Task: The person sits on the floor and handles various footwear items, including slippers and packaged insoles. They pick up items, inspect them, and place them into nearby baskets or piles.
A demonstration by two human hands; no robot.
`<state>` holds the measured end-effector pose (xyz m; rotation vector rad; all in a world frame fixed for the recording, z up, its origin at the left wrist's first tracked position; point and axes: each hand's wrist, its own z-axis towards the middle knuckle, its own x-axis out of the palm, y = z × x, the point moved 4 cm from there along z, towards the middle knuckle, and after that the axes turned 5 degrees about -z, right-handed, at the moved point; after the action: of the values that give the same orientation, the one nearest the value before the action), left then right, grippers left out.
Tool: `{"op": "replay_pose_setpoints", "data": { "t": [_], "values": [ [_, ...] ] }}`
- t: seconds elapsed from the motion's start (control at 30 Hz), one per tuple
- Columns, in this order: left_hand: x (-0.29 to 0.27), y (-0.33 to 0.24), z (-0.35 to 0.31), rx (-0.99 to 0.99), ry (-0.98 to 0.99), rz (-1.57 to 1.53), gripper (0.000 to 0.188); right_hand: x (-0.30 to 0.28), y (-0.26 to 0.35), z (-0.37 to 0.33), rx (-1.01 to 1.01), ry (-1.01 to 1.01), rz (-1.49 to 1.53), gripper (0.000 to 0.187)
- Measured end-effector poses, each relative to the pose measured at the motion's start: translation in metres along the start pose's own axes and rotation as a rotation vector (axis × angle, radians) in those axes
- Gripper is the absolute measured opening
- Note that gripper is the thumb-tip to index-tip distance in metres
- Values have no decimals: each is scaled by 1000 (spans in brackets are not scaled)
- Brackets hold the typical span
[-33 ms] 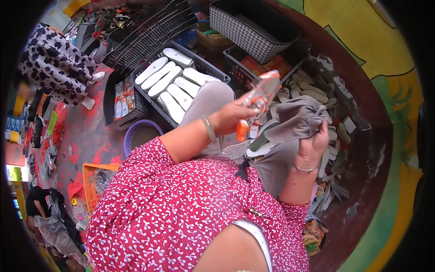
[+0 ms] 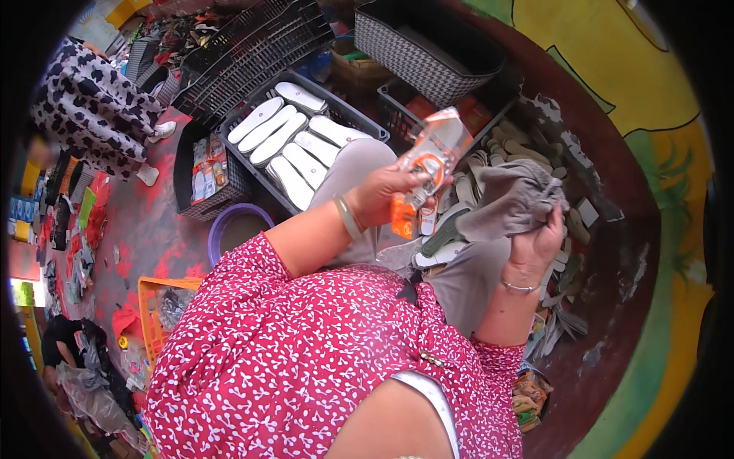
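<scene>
My left hand [image 2: 382,196] grips a clear plastic packet [image 2: 443,141] with orange and white print, holding it upright above my lap. What is inside the packet, if anything, I cannot make out. On the right, the fingers of my right hand [image 2: 537,233] are closed on the edge of a bunched grey cloth [image 2: 508,200]. The cloth hangs over a heap of loose pale insoles [image 2: 524,149]. Beneath the two hands lie a dark green insole [image 2: 442,236] and a white one [image 2: 440,257], near my right thigh. Part of the heap is hidden by the cloth.
A dark crate [image 2: 359,115] beyond my left knee holds stacks of white insoles [image 2: 264,122]. Beside it stand a basket of orange packets [image 2: 206,172], a purple tub [image 2: 222,229] and an orange crate [image 2: 153,321]. A houndstooth bin [image 2: 420,57] sits farther back. Another person [image 2: 99,107] stands at far left.
The packet has turned slightly in my left hand, showing more of its printed face. My right hand and the grey cloth have shifted a little to the right.
</scene>
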<state>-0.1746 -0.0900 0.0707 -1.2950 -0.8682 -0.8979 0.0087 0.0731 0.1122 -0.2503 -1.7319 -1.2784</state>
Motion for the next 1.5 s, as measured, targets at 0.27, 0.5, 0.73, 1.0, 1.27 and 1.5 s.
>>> {"op": "replay_pose_setpoints", "data": {
  "t": [0.27,0.5,0.73,1.0,1.27,1.5],
  "values": [
    [34,-50,-39,270,164,-358,77,168,-37,-13,-256,449,-389,44],
    [16,-71,-62,456,316,-454,61,171,-190,-47,-559,1012,-1475,58],
    [-24,-74,-87,707,-17,-452,54,189,-212,-76,-613,1242,-1673,61],
    [-25,-65,-84,414,22,-537,46,206,-208,17,-758,891,-1594,42],
    [-29,-81,-80,762,196,-442,41,207,-216,-77,-624,1301,-1616,52],
    [-18,-81,-80,533,-26,-558,43,191,-209,-15,-709,962,-1540,44]
  ]
}}
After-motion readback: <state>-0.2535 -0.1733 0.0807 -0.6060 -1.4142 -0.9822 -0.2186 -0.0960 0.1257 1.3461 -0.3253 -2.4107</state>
